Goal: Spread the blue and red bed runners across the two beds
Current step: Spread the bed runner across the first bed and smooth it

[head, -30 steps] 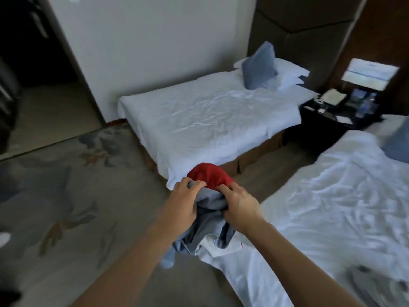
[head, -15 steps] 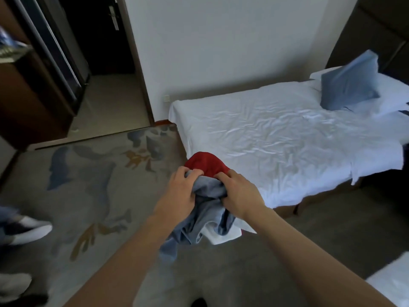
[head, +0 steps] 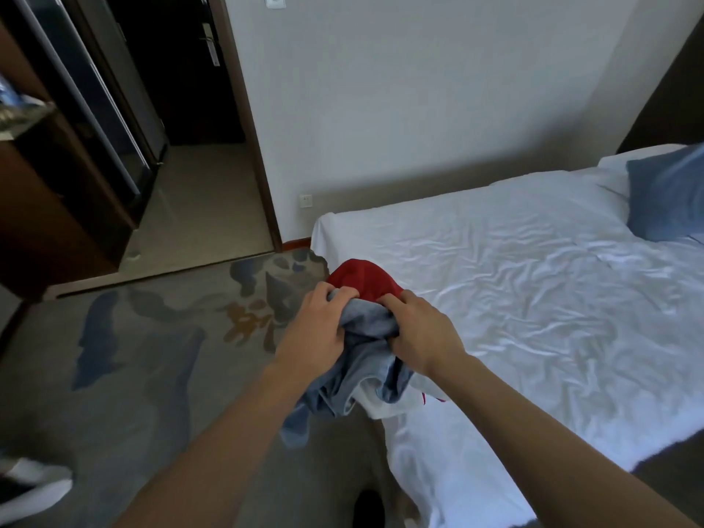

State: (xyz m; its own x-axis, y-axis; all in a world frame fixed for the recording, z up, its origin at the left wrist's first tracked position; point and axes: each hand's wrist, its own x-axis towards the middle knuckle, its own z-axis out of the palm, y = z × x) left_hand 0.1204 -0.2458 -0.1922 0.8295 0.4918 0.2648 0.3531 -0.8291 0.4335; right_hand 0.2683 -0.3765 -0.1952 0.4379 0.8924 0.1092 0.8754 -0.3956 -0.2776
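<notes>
Your left hand [head: 318, 333] and right hand [head: 421, 331] both grip one bunched bundle, fingers curled tight into the cloth. The red bed runner [head: 360, 278] bulges above your knuckles; the blue bed runner [head: 358, 375] hangs crumpled below them, a white fold showing at its lower edge. You hold the bundle at the near foot corner of the white-sheeted bed [head: 533, 299], beside the patterned carpet [head: 152, 337].
</notes>
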